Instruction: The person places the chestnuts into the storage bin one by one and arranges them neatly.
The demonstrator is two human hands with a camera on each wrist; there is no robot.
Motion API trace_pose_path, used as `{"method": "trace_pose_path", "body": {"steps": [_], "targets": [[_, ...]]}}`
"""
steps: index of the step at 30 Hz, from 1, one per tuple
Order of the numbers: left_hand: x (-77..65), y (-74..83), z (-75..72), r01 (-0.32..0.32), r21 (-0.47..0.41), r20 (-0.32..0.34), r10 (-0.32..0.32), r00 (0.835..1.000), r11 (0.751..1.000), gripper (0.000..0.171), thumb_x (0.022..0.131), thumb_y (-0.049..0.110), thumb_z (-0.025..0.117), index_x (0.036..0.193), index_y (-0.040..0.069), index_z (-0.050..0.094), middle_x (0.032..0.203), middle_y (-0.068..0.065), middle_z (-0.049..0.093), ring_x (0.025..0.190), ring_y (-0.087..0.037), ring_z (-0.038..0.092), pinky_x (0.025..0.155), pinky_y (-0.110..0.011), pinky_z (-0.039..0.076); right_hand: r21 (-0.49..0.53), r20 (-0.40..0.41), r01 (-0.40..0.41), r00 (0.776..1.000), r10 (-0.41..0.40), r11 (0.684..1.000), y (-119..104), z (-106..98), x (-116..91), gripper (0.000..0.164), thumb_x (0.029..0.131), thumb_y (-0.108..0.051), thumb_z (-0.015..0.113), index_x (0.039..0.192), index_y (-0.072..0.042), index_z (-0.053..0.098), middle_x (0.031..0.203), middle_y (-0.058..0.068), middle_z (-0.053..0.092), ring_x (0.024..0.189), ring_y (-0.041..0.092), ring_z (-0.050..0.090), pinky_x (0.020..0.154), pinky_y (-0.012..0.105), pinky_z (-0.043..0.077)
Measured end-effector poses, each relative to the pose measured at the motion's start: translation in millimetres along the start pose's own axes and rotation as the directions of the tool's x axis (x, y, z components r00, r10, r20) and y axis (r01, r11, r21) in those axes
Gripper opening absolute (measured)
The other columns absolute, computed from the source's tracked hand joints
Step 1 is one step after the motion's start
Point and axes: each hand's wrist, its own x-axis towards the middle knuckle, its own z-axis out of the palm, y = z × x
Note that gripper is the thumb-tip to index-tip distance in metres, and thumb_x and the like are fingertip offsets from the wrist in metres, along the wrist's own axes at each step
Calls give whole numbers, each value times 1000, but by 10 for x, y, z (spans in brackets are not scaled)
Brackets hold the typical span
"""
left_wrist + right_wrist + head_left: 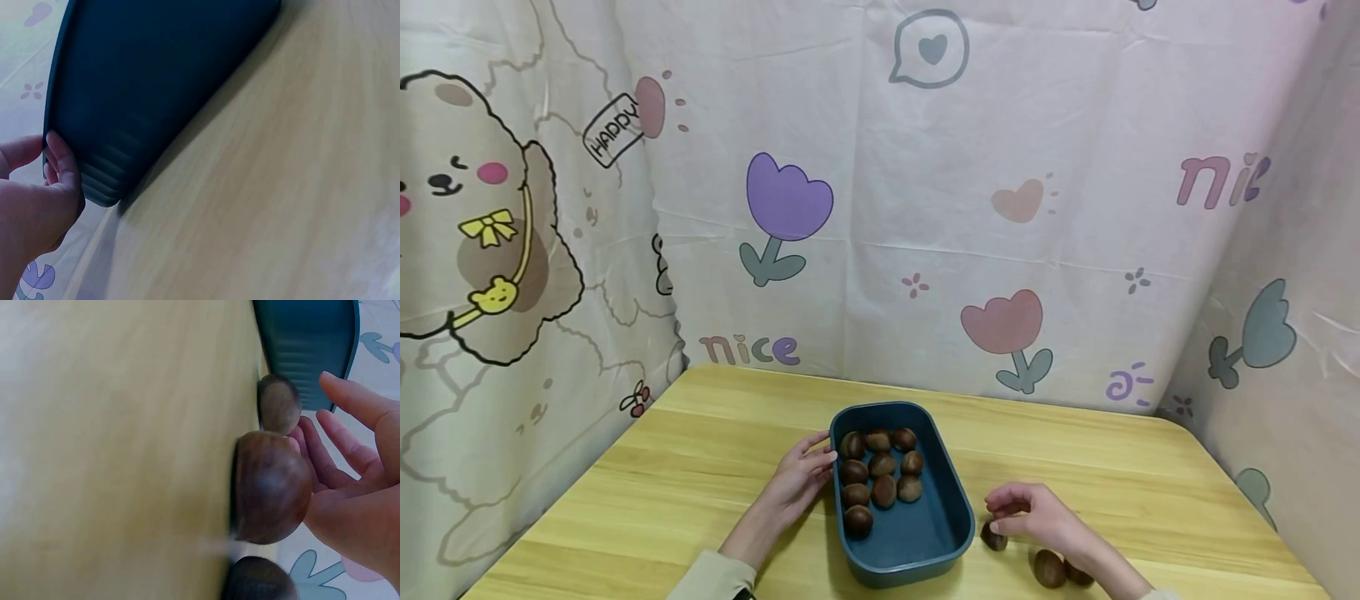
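Note:
A dark blue rectangular container stands on the table with several brown chestnuts inside, grouped toward its far and left parts. My left hand is at its left side, thumb and fingers pinching the rim. Just right of the container, a single chestnut lies on the table, partly under my right hand. The right fingers are spread and loosely bent, with fingertips right beside that chestnut in the right wrist view.
Two more chestnuts lie near the right wrist: a larger one, and another partly hidden by the forearm. The wooden table ends against a printed cloth at the back, with cloth on both sides too.

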Motion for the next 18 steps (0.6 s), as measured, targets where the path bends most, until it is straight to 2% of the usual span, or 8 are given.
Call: {"method": "trace_pose_path", "body": {"steps": [8, 18], "targets": [[14, -9, -3, -3, 2, 2, 3, 1000, 1000, 49, 95, -3, 51, 140, -9, 31, 102, -8, 56, 83, -12, 54, 76, -25, 46, 5, 27, -29, 999, 29, 1000, 54, -11, -55, 36, 80, -4, 76, 110, 9, 63, 102, 11, 66, 93, 25, 61, 76, 25, 49], [5, -10, 5, -9, -2, 9, 9, 1000, 1000, 48, 96, -3, 51, 139, -9, 31, 102, -8, 56, 82, -13, 54, 75, -24, 45, -3, 10, -58, 998, 58, 998, 103, 39, -68, 42, 75, -3, 79, 112, 9, 61, 99, 8, 66, 90, 23, 60, 75, 27, 49]]}}
